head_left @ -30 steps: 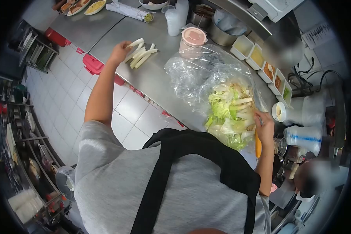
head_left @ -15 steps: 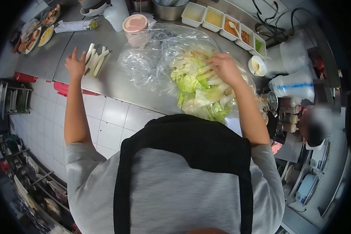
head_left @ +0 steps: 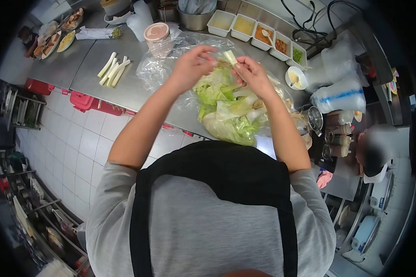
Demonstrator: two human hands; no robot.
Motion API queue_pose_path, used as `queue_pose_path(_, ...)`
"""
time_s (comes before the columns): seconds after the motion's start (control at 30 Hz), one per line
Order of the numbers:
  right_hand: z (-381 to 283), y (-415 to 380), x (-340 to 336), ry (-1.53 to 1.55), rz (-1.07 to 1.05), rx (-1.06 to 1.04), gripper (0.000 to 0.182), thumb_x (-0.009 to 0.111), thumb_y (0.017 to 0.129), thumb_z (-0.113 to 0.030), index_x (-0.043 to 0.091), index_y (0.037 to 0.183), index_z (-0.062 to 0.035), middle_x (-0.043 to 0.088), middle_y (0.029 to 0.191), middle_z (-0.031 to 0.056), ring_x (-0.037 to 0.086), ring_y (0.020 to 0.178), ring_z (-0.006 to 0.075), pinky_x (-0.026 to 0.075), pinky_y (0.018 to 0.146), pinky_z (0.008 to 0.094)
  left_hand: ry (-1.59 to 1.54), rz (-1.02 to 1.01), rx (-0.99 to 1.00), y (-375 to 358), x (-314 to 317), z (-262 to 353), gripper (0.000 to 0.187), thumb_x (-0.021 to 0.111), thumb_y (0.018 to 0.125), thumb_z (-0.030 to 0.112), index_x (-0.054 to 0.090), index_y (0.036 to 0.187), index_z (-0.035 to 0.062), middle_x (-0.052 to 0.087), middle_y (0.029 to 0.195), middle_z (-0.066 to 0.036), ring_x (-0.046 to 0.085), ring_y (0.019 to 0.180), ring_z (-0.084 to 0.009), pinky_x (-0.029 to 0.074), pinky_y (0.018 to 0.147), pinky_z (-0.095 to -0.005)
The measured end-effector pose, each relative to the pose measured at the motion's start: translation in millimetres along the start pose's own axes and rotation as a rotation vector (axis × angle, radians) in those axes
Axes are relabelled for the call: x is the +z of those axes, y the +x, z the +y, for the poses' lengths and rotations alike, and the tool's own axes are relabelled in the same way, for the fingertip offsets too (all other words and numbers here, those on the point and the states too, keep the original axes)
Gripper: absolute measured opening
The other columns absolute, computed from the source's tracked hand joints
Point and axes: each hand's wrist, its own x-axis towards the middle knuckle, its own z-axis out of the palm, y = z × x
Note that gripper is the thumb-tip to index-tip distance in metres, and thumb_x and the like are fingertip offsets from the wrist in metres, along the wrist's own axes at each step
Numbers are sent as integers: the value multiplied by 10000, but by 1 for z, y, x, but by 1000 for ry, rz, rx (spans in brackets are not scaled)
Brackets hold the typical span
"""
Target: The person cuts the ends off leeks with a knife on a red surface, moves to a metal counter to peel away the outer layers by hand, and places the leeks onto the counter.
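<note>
The right hand [head_left: 254, 76] pinches a pale cabbage stalk [head_left: 229, 57] by its lower end, holding it upright above the bag [head_left: 171, 69]. The left hand [head_left: 189, 67] is raised just beside it, fingers curled toward the stalk's top; whether they touch it cannot be told. Both hands hover over the open clear plastic bag, which lies on the steel tabletop [head_left: 138, 94] and holds a heap of green and white cabbage leaves [head_left: 226, 111], right below the hands.

Well to the left of the left hand, a few white stalk strips [head_left: 112, 70] lie side by side on the tabletop. Just beyond the left hand stands a tub with a pink lid [head_left: 156, 33]. Beyond the right hand runs a row of small white trays [head_left: 259, 31] with yellow, orange-brown and green fillings. To the right of the right hand sits a small round cup [head_left: 295, 77] of pale sauce with a spoon in it. Far left, plates [head_left: 55, 39] carry food, and a wrapped roll [head_left: 97, 32] lies near them. Another person [head_left: 374, 152] is at the right edge.
</note>
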Motion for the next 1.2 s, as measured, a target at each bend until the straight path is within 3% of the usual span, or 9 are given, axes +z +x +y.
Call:
queue_pose_path(0.23, 7, -34, -7, -48, 215, -19, 190, 581, 896, -232, 611, 882, -45, 585, 683, -11, 515, 590, 59, 404, 537, 221, -217, -24, -140, 18, 57, -16, 214, 659, 811, 51, 555, 990, -6, 601, 811, -58, 617, 724, -122, 498, 646, -226)
queue_pose_path(0.43, 24, -43, -19, -526, 379, -110, 239, 610, 859, -315, 621, 886, -78, 637, 733, 79, 608, 634, 231, 452, 583, 335, -281, -21, -139, 17, 84, -25, 193, 670, 789, 15, 551, 940, -4, 609, 790, -56, 602, 690, -106, 503, 620, -221)
queue_pose_path(0.53, 29, -45, -24, -498, 363, -118, 236, 615, 843, -328, 632, 926, -107, 642, 766, 108, 598, 650, 286, 454, 599, 359, -218, 7, -88, 18, 92, -28, 195, 673, 781, 2, 549, 931, -6, 607, 788, -53, 596, 686, -96, 503, 615, -219)
queue_pose_path(0.63, 32, -48, -22, -446, 308, -313, 219, 618, 843, -305, 640, 931, -106, 638, 748, 102, 594, 649, 273, 454, 601, 342, -177, 39, -68, 18, 94, -30, 180, 678, 777, 2, 546, 899, -2, 602, 783, -45, 589, 679, -87, 499, 610, -212)
queue_pose_path(0.73, 29, -46, -27, -417, 303, -257, 194, 618, 847, -281, 646, 922, -104, 631, 731, 89, 579, 632, 241, 455, 605, 323, -162, 58, -97, 16, 94, -32, 174, 688, 769, 21, 537, 856, 10, 589, 753, -33, 577, 652, -87, 492, 592, -213)
queue_pose_path(0.97, 57, -24, -31, -194, 659, -184, 176, 596, 876, -213, 617, 860, -39, 607, 695, 51, 524, 614, 119, 427, 591, 260, 198, -31, -39, -12, 112, -48, 179, 684, 781, 7, 529, 860, 45, 598, 777, -32, 555, 651, -76, 462, 599, -222)
queue_pose_path(1.07, 61, -21, -36, -8, 601, -214, 175, 575, 901, -201, 597, 862, -32, 587, 721, 6, 486, 644, 75, 409, 598, 228, -154, -24, -104, -15, 125, -64, 91, 615, 853, 69, 529, 883, 65, 571, 737, -16, 533, 626, -76, 448, 585, -222)
queue_pose_path(1.17, 55, -28, -34, 39, 569, -264, 165, 561, 919, -196, 578, 872, -39, 563, 764, -33, 460, 677, 40, 391, 604, 196, -504, -83, -579, -19, 124, -28, 97, 509, 926, 153, 543, 946, 64, 524, 683, -3, 491, 579, -83, 409, 544, -224)
queue_pose_path(1.2, 53, -30, -32, 18, 583, -276, 160, 560, 919, -193, 577, 871, -41, 566, 768, -31, 465, 680, 41, 393, 605, 199, -481, -136, -576, -19, 124, -31, 133, 484, 937, 172, 546, 967, 58, 512, 674, -2, 479, 569, -85, 394, 532, -226)
